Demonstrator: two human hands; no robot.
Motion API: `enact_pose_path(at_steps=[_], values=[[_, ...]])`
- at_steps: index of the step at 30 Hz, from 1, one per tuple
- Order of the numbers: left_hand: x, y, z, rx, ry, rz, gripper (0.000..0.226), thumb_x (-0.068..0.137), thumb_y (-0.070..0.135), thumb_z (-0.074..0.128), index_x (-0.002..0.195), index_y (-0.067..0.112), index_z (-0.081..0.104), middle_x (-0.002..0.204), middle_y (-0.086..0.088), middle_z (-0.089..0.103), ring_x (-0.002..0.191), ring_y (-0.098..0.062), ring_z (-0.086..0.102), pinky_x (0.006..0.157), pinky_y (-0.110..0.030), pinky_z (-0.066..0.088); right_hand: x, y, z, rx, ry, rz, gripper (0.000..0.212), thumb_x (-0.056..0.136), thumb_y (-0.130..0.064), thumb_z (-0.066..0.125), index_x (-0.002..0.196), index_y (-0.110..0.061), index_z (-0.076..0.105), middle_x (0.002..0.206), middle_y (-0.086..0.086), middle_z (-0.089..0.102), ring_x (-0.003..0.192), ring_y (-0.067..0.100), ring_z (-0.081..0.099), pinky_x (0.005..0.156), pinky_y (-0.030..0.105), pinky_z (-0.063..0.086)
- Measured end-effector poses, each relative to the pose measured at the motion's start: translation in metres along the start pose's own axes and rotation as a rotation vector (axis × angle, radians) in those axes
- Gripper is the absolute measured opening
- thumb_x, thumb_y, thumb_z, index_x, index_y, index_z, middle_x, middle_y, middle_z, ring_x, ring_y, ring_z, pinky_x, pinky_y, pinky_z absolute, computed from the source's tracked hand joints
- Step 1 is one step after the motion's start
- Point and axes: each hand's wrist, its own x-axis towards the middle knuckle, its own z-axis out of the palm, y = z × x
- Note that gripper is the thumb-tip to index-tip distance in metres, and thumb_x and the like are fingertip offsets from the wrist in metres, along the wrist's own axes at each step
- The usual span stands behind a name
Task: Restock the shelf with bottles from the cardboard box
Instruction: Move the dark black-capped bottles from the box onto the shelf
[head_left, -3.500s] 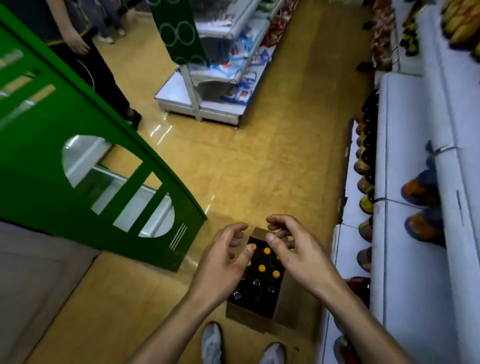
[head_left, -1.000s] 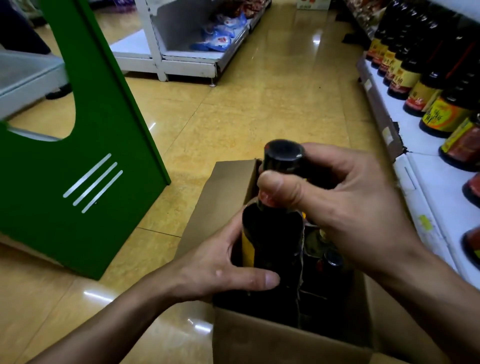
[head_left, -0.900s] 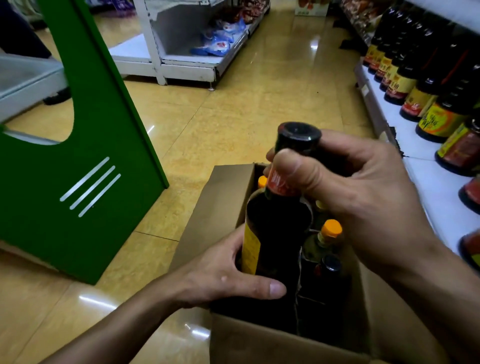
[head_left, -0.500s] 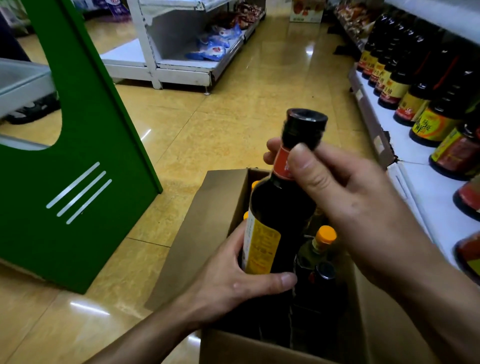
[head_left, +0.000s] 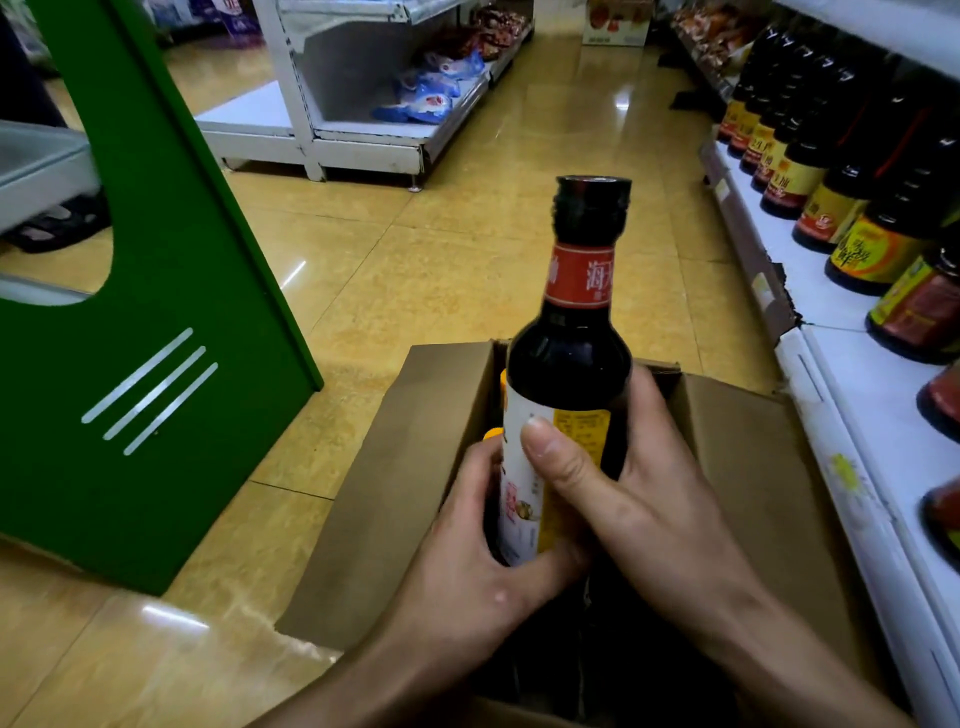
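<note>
Both hands hold one bottle (head_left: 571, 358): left hand (head_left: 467, 566) cups its lower body, right hand (head_left: 654, 514) wraps its middle, thumb in front. It is upright over the box (head_left: 395, 493), apart from the shelf (head_left: 852, 400) at right. Best kept vertical, carried right, set into a gap

A person holds a dark bottle (head_left: 569, 358) upright over the open cardboard box (head_left: 395, 493). The left hand (head_left: 467, 561) grips its labelled body from the left. The right hand (head_left: 644, 504) grips it from the right, thumb across the yellow-and-white label. The bottle has a black cap and a red neck band. At the right, a white shelf (head_left: 862, 426) carries rows of dark bottles (head_left: 826, 197). A green stand (head_left: 171, 364) rises at the left from the yellow tiled floor (head_left: 441, 260).
</note>
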Motion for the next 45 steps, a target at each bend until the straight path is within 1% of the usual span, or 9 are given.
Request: enact_pose_path(at_steps=[4, 8, 15, 18, 24, 28, 33, 39, 45], values=[[0.007, -0.002, -0.010, -0.083, -0.105, -0.089, 0.070, 0.077, 0.025, 0.086, 0.138, 0.032, 0.053, 0.126, -0.003, 0.071, 0.118, -0.025, 0.069, 0.099, -0.048, 0.056, 0.001, 0.007, -0.014, 0.083, -0.043, 0.032, 0.062, 0.074, -0.059, 0.072, 0.131, -0.046, 0.051, 0.122, -0.018, 0.071, 0.113, 0.006, 0.070, 0.099, 0.043, 0.056], [0.010, 0.002, -0.014, -0.135, -0.303, -0.155, 0.061, 0.082, 0.011, 0.080, 0.134, 0.033, 0.056, 0.127, -0.006, 0.071, 0.119, -0.027, 0.069, 0.096, -0.036, 0.056, 0.004, 0.006, -0.022, 0.260, -0.142, 0.008, 0.053, 0.083, -0.046, 0.072, 0.134, -0.039, 0.057, 0.131, -0.001, 0.070, 0.120, 0.023, 0.068, 0.101, 0.052, 0.052], [0.011, 0.004, -0.005, 0.030, -0.236, -0.037, 0.061, 0.079, 0.016, 0.087, 0.127, 0.037, 0.055, 0.121, 0.004, 0.074, 0.113, -0.016, 0.071, 0.095, -0.032, 0.058, 0.010, 0.004, -0.032, 0.384, -0.333, 0.082, 0.055, 0.088, -0.041, 0.069, 0.138, -0.023, 0.058, 0.126, 0.007, 0.071, 0.117, 0.028, 0.069, 0.091, 0.039, 0.054], [0.013, -0.007, 0.001, 0.019, -0.088, -0.004, 0.060, 0.068, 0.028, 0.093, 0.116, 0.043, 0.061, 0.114, 0.003, 0.076, 0.106, -0.018, 0.074, 0.088, -0.035, 0.060, 0.010, 0.006, -0.028, 0.287, -0.299, 0.063, 0.048, 0.094, -0.043, 0.063, 0.140, -0.033, 0.054, 0.131, -0.001, 0.070, 0.125, 0.021, 0.066, 0.101, 0.041, 0.051], [0.014, -0.005, 0.010, -0.052, 0.082, 0.026, 0.049, 0.070, 0.007, 0.077, 0.113, 0.025, 0.062, 0.100, 0.010, 0.080, 0.091, -0.006, 0.077, 0.074, -0.016, 0.057, -0.002, 0.021, -0.005, 0.023, -0.155, 0.017, 0.071, 0.086, -0.054, 0.066, 0.149, -0.047, 0.033, 0.129, -0.022, 0.066, 0.117, -0.004, 0.065, 0.094, 0.021, 0.056], [0.016, -0.009, 0.015, -0.023, 0.178, -0.001, 0.050, 0.066, 0.019, 0.076, 0.113, 0.032, 0.061, 0.104, 0.010, 0.078, 0.096, -0.008, 0.076, 0.082, -0.028, 0.059, 0.000, 0.021, -0.002, -0.025, -0.088, 0.017, 0.077, 0.076, -0.051, 0.070, 0.145, -0.048, 0.036, 0.124, -0.028, 0.065, 0.113, -0.010, 0.064, 0.088, 0.011, 0.053], [0.019, -0.014, 0.020, -0.017, 0.213, -0.018, 0.054, 0.070, 0.018, 0.077, 0.120, 0.030, 0.060, 0.107, 0.010, 0.078, 0.098, -0.008, 0.076, 0.089, -0.034, 0.061, 0.005, 0.025, -0.006, -0.033, -0.097, 0.037, 0.072, 0.080, -0.041, 0.077, 0.145, -0.042, 0.044, 0.127, -0.020, 0.069, 0.115, -0.002, 0.067, 0.094, 0.024, 0.057], [0.020, -0.019, 0.020, -0.038, 0.191, -0.090, 0.061, 0.067, 0.019, 0.078, 0.123, 0.034, 0.059, 0.110, 0.009, 0.078, 0.101, -0.009, 0.076, 0.092, -0.037, 0.061, 0.006, 0.029, -0.009, -0.067, -0.092, 0.094, 0.068, 0.081, -0.040, 0.078, 0.141, -0.046, 0.047, 0.123, -0.026, 0.069, 0.110, -0.010, 0.066, 0.086, 0.009, 0.054], [0.022, -0.021, 0.016, -0.035, 0.150, -0.095, 0.063, 0.063, 0.037, 0.082, 0.122, 0.044, 0.061, 0.120, 0.010, 0.075, 0.111, -0.012, 0.073, 0.098, -0.041, 0.057, 0.009, 0.038, -0.012, 0.009, -0.071, 0.142, 0.068, 0.075, -0.049, 0.083, 0.134, -0.048, 0.050, 0.127, -0.018, 0.070, 0.114, 0.006, 0.070, 0.093, 0.035, 0.060]])
